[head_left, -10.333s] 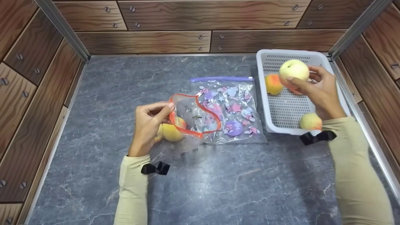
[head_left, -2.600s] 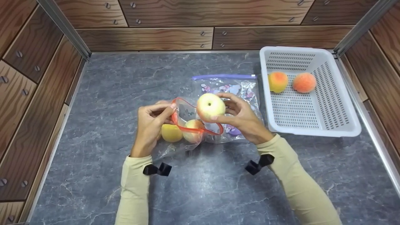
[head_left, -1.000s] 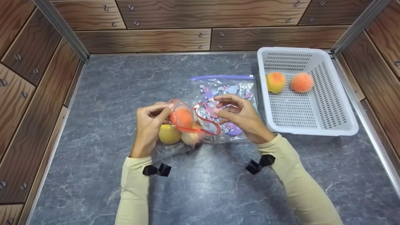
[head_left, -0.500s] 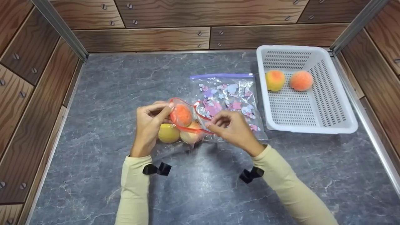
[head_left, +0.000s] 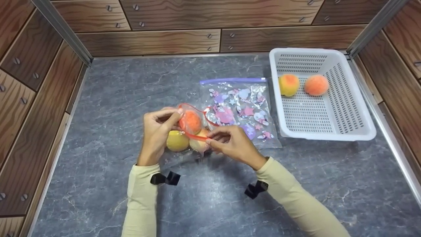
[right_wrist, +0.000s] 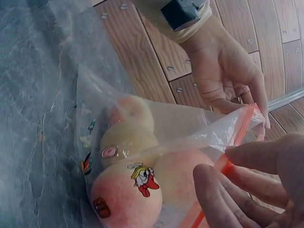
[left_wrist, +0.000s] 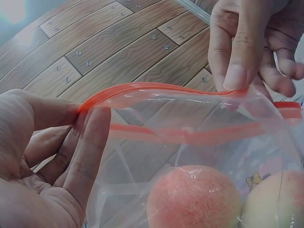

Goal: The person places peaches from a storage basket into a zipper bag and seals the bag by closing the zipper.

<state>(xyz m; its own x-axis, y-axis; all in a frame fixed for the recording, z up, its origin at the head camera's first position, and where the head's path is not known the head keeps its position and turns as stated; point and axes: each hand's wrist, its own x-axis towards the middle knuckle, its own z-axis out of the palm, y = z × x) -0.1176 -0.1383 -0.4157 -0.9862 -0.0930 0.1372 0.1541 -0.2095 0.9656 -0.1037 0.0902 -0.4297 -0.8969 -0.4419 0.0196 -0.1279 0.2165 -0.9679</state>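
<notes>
A clear zip bag [right_wrist: 175, 118] with an orange-red zip strip [head_left: 196, 137] stands on the tabletop, its mouth spread wide. Inside lie several peaches, among them an orange one [head_left: 191, 121] up near the mouth, a yellow one [head_left: 177, 141] and a paler one beside it. My left hand [head_left: 157, 133] pinches the left end of the strip between thumb and fingers. With thumb and forefinger, my right hand [head_left: 236, 144] pinches the near side of the strip, as the left wrist view shows too. In the right wrist view small cartoon prints [right_wrist: 144, 178] show on the plastic.
Behind the right hand a second clear bag [head_left: 245, 112] lies flat, printed with pink and purple figures, its purple zip [head_left: 232, 80] at the far edge. A white slotted basket [head_left: 329, 136] at the right holds two peaches [head_left: 316, 85]. Wood-patterned walls [head_left: 148, 42] enclose the table.
Earlier my right hand carried peaches from the basket; the last one is now in the bag. That hand, empty a second ago, has moved left and down onto the strip. The left hand stays put.
</notes>
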